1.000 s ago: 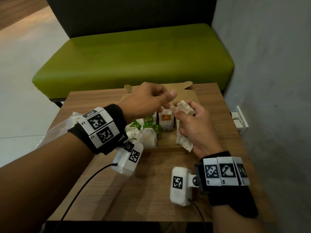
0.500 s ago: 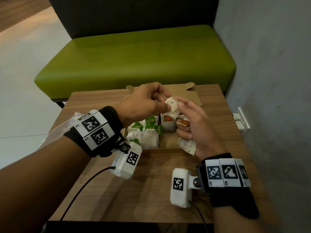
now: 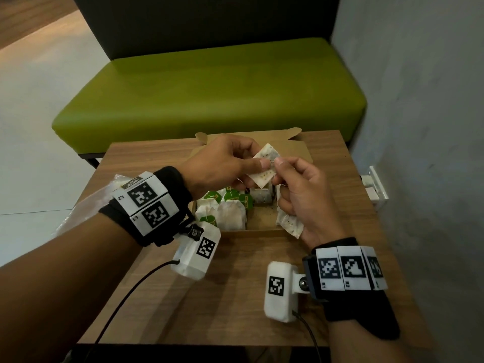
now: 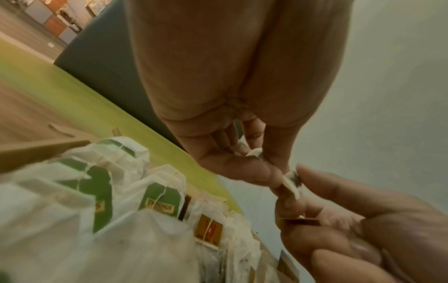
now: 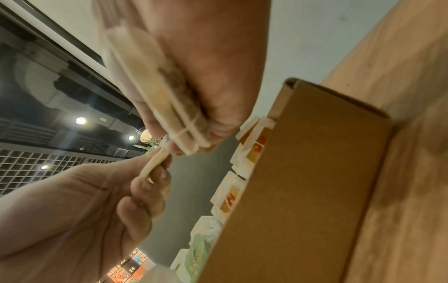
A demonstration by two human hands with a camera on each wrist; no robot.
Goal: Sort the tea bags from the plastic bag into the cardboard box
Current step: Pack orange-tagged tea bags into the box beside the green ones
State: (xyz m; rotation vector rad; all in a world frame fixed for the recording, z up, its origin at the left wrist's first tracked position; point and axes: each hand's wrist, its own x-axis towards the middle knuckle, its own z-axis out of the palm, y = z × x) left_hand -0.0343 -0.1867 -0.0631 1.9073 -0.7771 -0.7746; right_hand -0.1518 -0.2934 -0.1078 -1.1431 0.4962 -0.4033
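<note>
White tea bag point(image 3: 265, 169) held above the open cardboard box point(image 3: 262, 233) — green- and red-tagged bags inside.

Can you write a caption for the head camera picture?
Two hands pinch one tea bag above the cardboard box.

Head view dim, warm indoor light; soft shadows under the wrists on the table point(image 3: 235, 297). Wide-angle bend at edges, slight vignette in corners. Left wrist view: near tea bags point(image 4: 72, 220) blurred, out of focus, some motion smear. Right wrist view grainy, small ceiling lamps point(image 5: 80, 120) glare bright vs dark ceiling; cardboard box point(image 5: 303, 181) soft w/ blur.
</note>
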